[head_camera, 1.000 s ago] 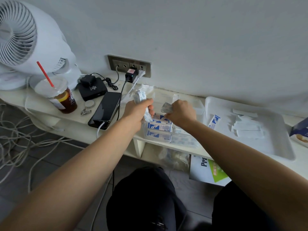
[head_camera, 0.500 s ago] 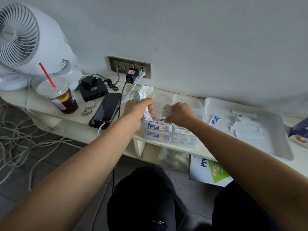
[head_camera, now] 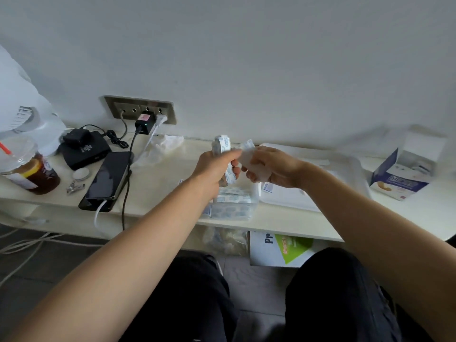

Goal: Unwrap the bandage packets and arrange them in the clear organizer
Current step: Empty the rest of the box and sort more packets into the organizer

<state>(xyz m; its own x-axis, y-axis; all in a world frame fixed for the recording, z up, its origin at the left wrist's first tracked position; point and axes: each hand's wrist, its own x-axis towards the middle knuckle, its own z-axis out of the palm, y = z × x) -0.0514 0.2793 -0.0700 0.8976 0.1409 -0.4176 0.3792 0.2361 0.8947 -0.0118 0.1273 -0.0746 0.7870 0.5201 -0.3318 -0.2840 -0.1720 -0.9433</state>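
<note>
Above the clear plastic organizer [head_camera: 232, 208], my left hand [head_camera: 212, 169] grips a stack of white-and-blue bandage packets [head_camera: 222, 146] — my right hand [head_camera: 276, 169] pinches their crumpled clear wrapper [head_camera: 246, 150]. Unwrapping looks done; next, slot the stack in.

Packet stack [head_camera: 223, 146] upright, organizer [head_camera: 254, 193] (clear) holding packets

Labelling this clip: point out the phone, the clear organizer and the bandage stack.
phone [head_camera: 108, 178]: head view, middle of screen.
clear organizer [head_camera: 232, 213]: head view, front wall.
bandage stack [head_camera: 221, 145]: head view, its upper end.
</note>
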